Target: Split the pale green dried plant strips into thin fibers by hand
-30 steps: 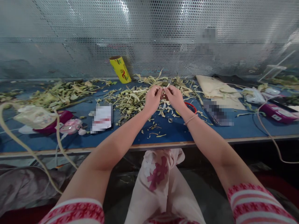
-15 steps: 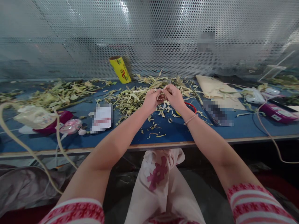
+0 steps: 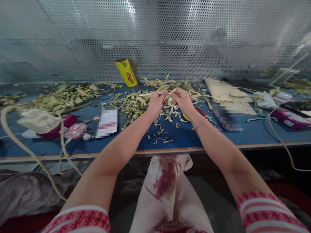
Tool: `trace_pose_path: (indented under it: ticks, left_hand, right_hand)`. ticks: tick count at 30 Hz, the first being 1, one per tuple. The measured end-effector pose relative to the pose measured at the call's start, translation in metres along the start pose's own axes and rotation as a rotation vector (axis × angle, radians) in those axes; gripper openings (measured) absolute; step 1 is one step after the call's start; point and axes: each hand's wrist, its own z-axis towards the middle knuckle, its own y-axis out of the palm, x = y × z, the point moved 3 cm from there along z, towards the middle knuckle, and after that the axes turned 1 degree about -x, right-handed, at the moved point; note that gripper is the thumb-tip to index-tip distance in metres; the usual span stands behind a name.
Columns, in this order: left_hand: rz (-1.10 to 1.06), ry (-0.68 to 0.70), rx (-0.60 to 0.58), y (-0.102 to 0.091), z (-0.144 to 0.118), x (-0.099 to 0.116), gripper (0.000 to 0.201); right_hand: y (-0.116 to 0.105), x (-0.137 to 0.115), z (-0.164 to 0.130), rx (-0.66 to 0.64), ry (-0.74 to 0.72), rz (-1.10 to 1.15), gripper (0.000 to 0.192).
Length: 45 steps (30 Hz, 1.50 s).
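— Pinching: both my left hand and right hand nip one pale stalk strip, held above the peelings pile?
— Yes; I'd keep fingertips close together; peel slowly.

Both hands meet over the blue table: left hand and right hand pinch a pale strip between them, leaf scraps beneath.

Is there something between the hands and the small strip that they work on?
No. Both hands, left and right, already pinch the strip above the scraps; nothing visible lies between.
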Motion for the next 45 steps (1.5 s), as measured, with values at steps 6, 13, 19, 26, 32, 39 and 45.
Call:
trace_pose_path:
  ticks: [6,13,19,26,32,39,45]
  left_hand:
    - [0.025,-0.052,-0.002,0.002,0.000,-0.003,0.029]
    - [0.264,0.094,0.037,-0.002,0.001,-0.004,0.040]
    - [0.399,0.200,-0.003,0.000,-0.002,0.000,0.043]
    - [0.407,0.219,0.073,-0.004,0.001,0.001,0.048]
    - [0.445,0.227,0.135,-0.012,0.007,0.000,0.049]
    - [0.433,0.238,0.125,-0.014,0.010,-0.008,0.044]
    - [0.502,0.268,0.061,-0.005,-0.002,-0.003,0.042]
  right_hand:
    - [0.002,-0.001,-0.002,-0.073,-0.017,0.070,0.043]
    - [0.003,-0.002,-0.003,-0.048,0.005,0.048,0.038]
    - [-0.001,0.005,-0.001,0.102,0.098,0.162,0.030]
    - [0.005,0.004,-0.001,0.078,0.183,0.261,0.036]
    - [0.006,0.002,-0.003,-0.054,0.173,0.257,0.036]
    - [-0.001,-0.005,-0.003,-0.124,0.142,0.275,0.040]
    - [-0.006,0.000,0.000,0.074,0.201,0.276,0.035]
